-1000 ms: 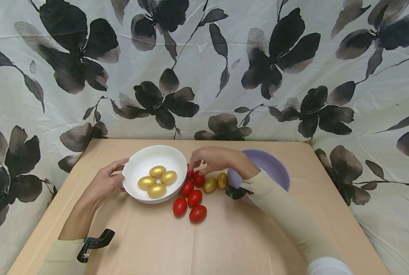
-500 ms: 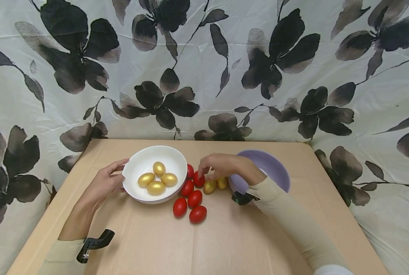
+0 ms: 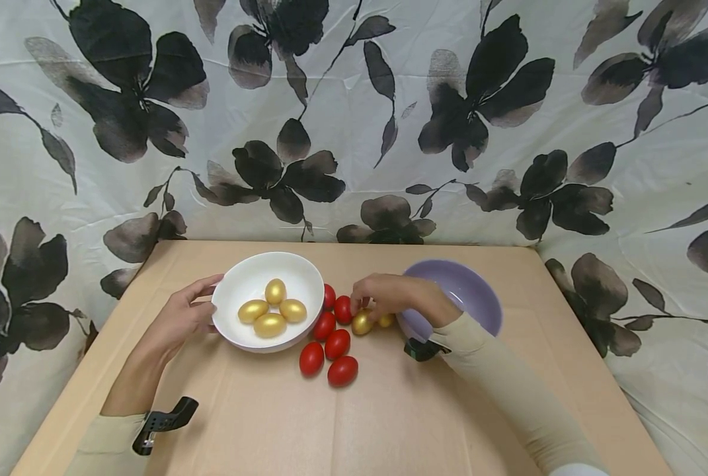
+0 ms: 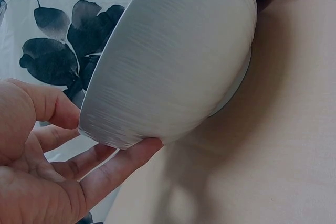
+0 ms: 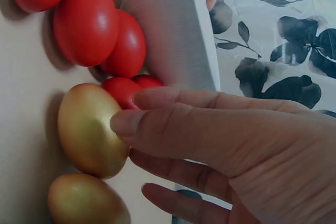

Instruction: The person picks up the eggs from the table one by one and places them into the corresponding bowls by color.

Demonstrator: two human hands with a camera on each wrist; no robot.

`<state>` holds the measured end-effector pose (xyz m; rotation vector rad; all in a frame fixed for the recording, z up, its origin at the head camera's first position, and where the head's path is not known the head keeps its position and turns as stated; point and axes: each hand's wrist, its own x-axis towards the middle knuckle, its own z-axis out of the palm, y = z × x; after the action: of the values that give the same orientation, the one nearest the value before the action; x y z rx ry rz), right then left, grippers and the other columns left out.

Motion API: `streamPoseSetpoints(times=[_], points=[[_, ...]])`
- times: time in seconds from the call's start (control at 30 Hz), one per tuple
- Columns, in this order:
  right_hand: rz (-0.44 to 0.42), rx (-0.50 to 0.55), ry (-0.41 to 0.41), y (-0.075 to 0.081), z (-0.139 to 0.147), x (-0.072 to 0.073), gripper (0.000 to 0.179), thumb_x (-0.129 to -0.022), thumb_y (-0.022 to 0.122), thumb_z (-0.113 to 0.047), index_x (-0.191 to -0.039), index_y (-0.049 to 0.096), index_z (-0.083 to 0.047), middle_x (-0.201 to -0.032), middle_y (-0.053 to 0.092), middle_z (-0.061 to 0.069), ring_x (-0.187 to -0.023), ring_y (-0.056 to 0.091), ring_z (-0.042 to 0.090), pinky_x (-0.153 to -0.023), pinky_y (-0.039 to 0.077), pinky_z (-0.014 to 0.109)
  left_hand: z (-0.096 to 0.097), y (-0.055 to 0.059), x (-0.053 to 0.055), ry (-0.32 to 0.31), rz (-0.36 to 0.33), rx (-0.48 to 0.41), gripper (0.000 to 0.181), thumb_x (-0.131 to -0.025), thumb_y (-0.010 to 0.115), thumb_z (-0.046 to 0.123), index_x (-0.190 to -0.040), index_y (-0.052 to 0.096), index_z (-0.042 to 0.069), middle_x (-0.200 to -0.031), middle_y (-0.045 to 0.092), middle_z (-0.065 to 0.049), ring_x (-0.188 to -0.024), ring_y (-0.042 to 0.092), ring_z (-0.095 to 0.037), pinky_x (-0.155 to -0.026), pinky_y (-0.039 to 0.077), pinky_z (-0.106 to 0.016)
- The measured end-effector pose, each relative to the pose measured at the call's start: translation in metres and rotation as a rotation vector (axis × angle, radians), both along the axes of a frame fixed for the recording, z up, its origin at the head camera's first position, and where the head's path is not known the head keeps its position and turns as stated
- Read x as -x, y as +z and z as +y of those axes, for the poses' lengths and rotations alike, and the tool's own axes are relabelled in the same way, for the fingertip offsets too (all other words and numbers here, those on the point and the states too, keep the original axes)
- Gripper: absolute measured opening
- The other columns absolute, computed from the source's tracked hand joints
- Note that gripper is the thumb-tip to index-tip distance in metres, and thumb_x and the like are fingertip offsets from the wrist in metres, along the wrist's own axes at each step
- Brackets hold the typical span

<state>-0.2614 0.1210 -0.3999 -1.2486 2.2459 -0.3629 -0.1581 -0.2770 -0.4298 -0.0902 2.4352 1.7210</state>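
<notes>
My left hand [image 3: 190, 314] holds the white bowl [image 3: 227, 291] by its left side, thumb at the rim and fingers against the outer wall [image 4: 173, 61]. Several golden eggs [image 3: 270, 324] lie in the bowl. To its right, my right hand [image 3: 389, 293] reaches down over a golden egg [image 3: 361, 324] on the table. In the right wrist view its thumb lies on this egg [image 5: 86, 129], with the fingers curled at the egg's far side. A second golden egg [image 5: 86, 203] sits right beside it, partly covered by the hand in the head view.
Several red eggs [image 3: 337, 344] lie between the bowl and the golden eggs and in front of them. A purple bowl [image 3: 478, 297] stands behind the right wrist. The wooden table [image 3: 258, 416] ends at a flowered cloth [image 3: 377, 132].
My right hand has moved right and down from the red eggs by the white bowl onto a golden egg. Inside the bowl, the golden eggs have shifted slightly. The left hand stays put.
</notes>
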Motion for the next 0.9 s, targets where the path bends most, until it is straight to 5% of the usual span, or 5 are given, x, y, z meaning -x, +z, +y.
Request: streamPoseSetpoints(times=[0.9], points=[[0.104,-0.069,0.008,-0.012,-0.005,-0.007,0.025,-0.083,0.083,-0.01,-0.107,0.077,-0.017,-0.103,0.065,-0.002,-0.096,0.059,0.015,-0.089,0.053,0.026,0.0,-0.001,0.001,0.002,-0.001,-0.002,0.066,-0.095,0.047,-0.001,-0.159,0.03,0.006,-0.151,0.037,-0.029,-0.121,0.058,-0.04,-0.079,0.063,-0.044]])
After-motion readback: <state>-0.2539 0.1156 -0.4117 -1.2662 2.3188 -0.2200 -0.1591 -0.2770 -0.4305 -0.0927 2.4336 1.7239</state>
